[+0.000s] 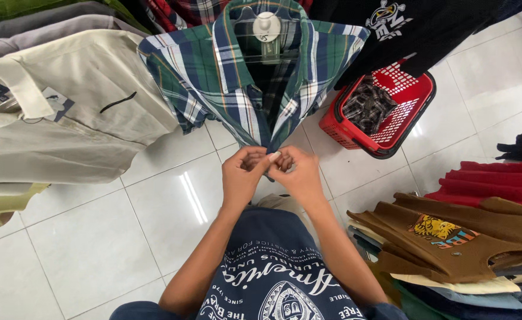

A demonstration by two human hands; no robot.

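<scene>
A blue, green and white plaid shirt point(243, 77) hangs on a clear plastic hanger point(267, 29) straight ahead of me. Both hands meet at its front placket, low on the shirt. My left hand point(242, 176) pinches one edge of the placket. My right hand point(296, 175) pinches the other edge, fingertips touching those of the left. The button or hole between the fingers is hidden.
A cream shirt point(65, 112) hangs at the left among other garments. A red plastic basket point(385, 104) with dark items sits on the white tiled floor point(154, 219) behind right. Folded clothes, a brown printed shirt point(450, 237) on top, are stacked at the right.
</scene>
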